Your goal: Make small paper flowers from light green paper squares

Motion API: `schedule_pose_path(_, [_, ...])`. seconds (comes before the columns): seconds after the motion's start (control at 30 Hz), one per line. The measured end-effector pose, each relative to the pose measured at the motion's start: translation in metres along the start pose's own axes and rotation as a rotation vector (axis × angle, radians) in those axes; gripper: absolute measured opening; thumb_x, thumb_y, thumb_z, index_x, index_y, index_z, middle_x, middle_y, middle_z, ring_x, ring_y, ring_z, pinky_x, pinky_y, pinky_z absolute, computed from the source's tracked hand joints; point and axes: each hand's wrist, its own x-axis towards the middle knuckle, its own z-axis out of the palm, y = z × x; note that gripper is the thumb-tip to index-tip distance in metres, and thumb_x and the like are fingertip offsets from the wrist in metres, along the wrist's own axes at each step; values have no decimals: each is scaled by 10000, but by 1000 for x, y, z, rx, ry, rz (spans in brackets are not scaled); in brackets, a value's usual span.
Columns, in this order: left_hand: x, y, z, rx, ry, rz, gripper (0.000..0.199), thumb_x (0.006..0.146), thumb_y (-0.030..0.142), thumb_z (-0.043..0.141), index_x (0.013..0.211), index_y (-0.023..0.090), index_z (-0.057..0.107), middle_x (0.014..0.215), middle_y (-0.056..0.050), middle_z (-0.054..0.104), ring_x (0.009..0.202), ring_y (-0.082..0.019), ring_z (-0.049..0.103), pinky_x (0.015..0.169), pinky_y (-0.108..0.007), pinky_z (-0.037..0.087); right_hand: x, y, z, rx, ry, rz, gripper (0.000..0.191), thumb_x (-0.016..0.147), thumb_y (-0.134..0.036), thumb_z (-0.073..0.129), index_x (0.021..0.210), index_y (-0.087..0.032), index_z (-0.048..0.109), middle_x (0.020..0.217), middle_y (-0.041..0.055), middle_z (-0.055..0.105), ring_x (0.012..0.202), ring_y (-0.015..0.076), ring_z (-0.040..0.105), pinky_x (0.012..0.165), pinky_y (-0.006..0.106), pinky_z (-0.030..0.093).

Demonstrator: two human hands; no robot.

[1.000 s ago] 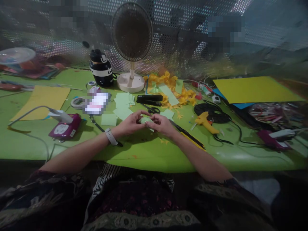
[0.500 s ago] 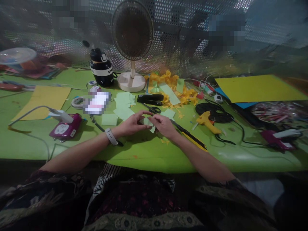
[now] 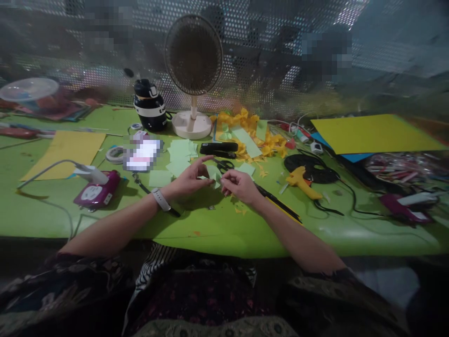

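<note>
Above the smooth, faintly glossy green tabletop (image 3: pixel 210 229), held a small green paper piece (image 3: pixel 215 179), thin, matte and angular, in the left hand (image 3: pixel 191 181), index finger stretched well away from the thumb. Had the right hand (image 3: pixel 241 185) just beside it, fingertips pinched together; could not tell whether around any of the paper.

Saw flat, straight-edged pale green sheets (image 3: pixel 179 152) overlapping near the left hand, and farther back a loose heap of ruffled orange pieces (image 3: pixel 273 142), crossed by a smooth green strip (image 3: pixel 246 140).

Found scissors (image 3: pixel 224 164) just beyond the fingertips, nearest in the way, with a black stapler (image 3: pixel 219 149) behind. Noted a black-and-yellow tool (image 3: pixel 286 209) along the right forearm, then a yellow glue gun (image 3: pixel 304 182) near a flat, round black object (image 3: pixel 314 168).

Also saw a round-headed fan (image 3: pixel 193 55), a dark bottle (image 3: pixel 151 110), a ring-shaped tape roll (image 3: pixel 115 154), and 2 purple power sockets (image 3: pixel 98 192), 1 per side.
</note>
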Motion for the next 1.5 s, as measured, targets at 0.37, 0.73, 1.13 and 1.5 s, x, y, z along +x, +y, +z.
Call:
schedule_pose_path(0.37, [-3, 2, 6, -128, 57, -16, 705, 783, 261, 798, 1415, 245, 488, 1027, -40, 594, 938, -175, 604, 804, -325, 523, 0, -1, 7, 109, 12, 73, 232, 830, -371, 759, 774, -176, 646, 637, -4, 665, 510, 86, 618, 512, 217, 577])
schedule_pose_path(0.73, [-4, -1, 8, 306, 25, 128, 585, 891, 142, 538, 1468, 231, 495, 1088, -87, 716, 996, -197, 667, 877, -390, 546, -1, 1, 10, -10, 17, 82, 79, 880, -245, 659, 865, -169, 646, 679, 9, 677, 515, 95, 621, 470, 210, 533])
schedule_pose_path(1.13, [-3, -5, 7, 672, -5, 245, 599, 869, 155, 537, 1459, 262, 530, 1261, -126, 715, 937, -257, 686, 906, -490, 542, -1, -2, 6, -50, 62, 1, 117, 850, -284, 623, 901, -180, 637, 783, 41, 679, 629, 142, 641, 552, 278, 575])
schedule_pose_path(1.5, [-4, -8, 9, 802, -18, 258, 651, 839, 105, 487, 1472, 255, 497, 990, -91, 748, 822, -236, 646, 822, -442, 540, -1, 5, 5, -140, 73, 29, 37, 834, -215, 610, 811, -187, 619, 735, 26, 645, 581, 139, 610, 534, 303, 549])
